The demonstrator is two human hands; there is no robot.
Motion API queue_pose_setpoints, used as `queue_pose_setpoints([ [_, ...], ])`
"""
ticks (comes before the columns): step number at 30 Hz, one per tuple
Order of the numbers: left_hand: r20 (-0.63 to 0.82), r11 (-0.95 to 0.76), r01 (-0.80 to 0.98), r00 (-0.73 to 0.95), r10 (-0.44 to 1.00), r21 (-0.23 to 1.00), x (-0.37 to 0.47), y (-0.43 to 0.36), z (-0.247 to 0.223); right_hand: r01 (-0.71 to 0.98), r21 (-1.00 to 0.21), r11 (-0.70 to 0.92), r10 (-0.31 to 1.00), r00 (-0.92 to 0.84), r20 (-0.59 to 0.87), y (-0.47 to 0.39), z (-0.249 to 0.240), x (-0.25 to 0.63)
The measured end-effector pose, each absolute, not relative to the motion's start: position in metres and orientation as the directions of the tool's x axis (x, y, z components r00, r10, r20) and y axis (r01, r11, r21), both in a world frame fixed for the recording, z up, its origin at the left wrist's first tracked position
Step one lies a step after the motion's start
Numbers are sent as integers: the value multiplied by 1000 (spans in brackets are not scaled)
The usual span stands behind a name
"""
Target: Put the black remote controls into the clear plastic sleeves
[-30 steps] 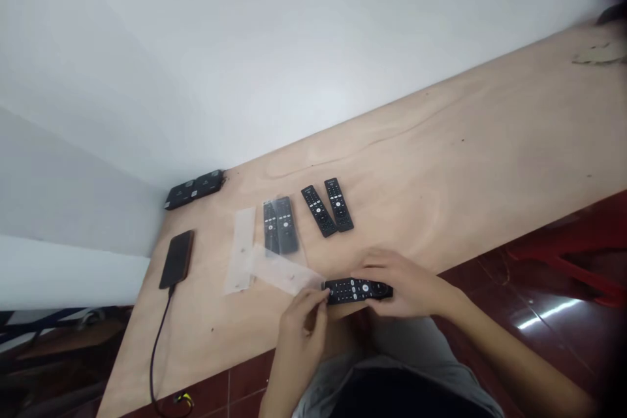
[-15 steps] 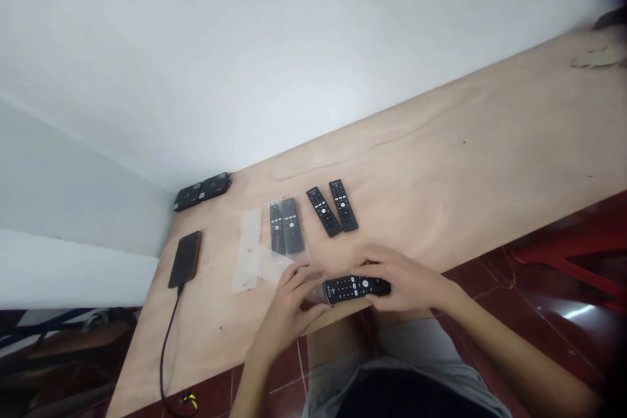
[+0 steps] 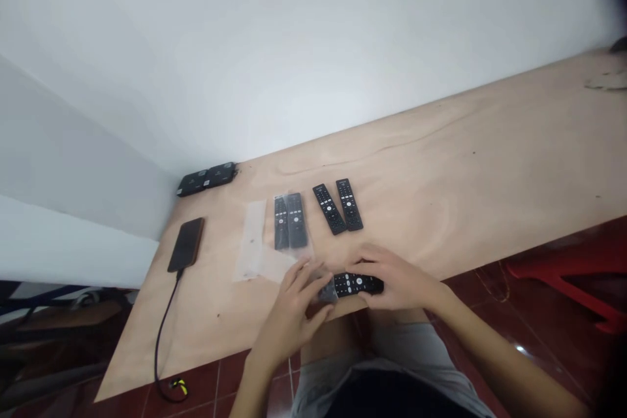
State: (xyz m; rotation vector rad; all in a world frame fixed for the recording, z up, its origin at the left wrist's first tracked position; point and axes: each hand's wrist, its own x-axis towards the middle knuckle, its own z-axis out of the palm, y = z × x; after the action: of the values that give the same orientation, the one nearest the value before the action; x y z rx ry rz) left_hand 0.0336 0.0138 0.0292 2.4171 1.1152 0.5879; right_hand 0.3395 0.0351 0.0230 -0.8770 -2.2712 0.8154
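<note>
Backing the scene: a pale wall [image 3: 313,65] rises along the far edge; we judge it a handy stop for whatever is pushed up against it.

Wooden surface [image 3: 441,176]: it carries the electronics, and we sit close to its near edge, seemingly to keep both arms relaxed.

Left hand [image 3: 291,313]: fingers and thumb grasp a plastic sleeve [image 3: 326,292]; the exact pinch is partly hidden.

Right hand [image 3: 394,277]: fingers grasp the held remote [image 3: 356,283] along both long sides, apparently bracing it against the other hand's work.

Two black boxes [image 3: 206,178]: side by side against the wall, likely parked there to leave us elbow room.

Phone [image 3: 186,245]: face up at our left, its cable [image 3: 166,320] trailing over the near edge, perhaps to keep the cord aside.

Flat sleeves [image 3: 251,241]: overlapping beside the left hand, probably for an easy reach.

Sleeved remotes [image 3: 296,221] and uncovered remotes [image 3: 329,209]: two of each, in neighbouring groups, which we read as sorting.

Held remote: buttons up, between our hands at the near edge, one end seemingly inside the sleeve.
</note>
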Motion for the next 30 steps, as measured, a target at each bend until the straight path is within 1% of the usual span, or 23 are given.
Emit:
queue_pose_setpoints([
  [2, 160, -572, 605, 597, 786, 554, 30, 17, 33, 391, -692, 607, 725, -629, 281, 36, 23, 338],
  [6, 183, -548, 571, 572, 800, 611, 40, 20, 27, 396, -677, 621, 714, -641, 281, 37, 23, 327],
  [9, 208, -549, 568, 555, 806, 613, 51, 19, 24, 388, -681, 621, 711, -644, 282, 38, 24, 321],
  [11, 191, -539, 593, 548, 814, 598, 51, 18, 26, 395, -698, 597, 732, -624, 273, 38, 24, 325],
  [13, 162, -518, 632, 533, 830, 577, 44, 17, 30, 415, -725, 550, 786, -551, 281, 35, 21, 335],
  [16, 141, -489, 676, 502, 853, 552, 30, 16, 35, 474, -754, 455, 879, -373, 295, 28, 14, 354],
  [18, 136, -488, 681, 503, 854, 546, 27, 16, 35, 483, -768, 420, 898, -343, 276, 22, 10, 359],
  [21, 152, -514, 668, 523, 839, 538, 33, 16, 32, 460, -797, 391, 900, -373, 226, 13, 8, 353],
  [22, 162, -524, 666, 527, 834, 531, 36, 16, 31, 460, -806, 372, 909, -358, 214, 10, 8, 349],
  [23, 172, -531, 667, 528, 832, 522, 39, 16, 31, 468, -814, 346, 924, -322, 207, 8, 8, 346],
  [27, 201, -533, 670, 510, 836, 517, 42, 13, 30, 515, -829, 216, 975, -80, 205, 1, 4, 348],
  [30, 232, -529, 666, 486, 843, 527, 40, 10, 27, 488, -853, 183, 980, -26, 196, -3, 2, 354],
])
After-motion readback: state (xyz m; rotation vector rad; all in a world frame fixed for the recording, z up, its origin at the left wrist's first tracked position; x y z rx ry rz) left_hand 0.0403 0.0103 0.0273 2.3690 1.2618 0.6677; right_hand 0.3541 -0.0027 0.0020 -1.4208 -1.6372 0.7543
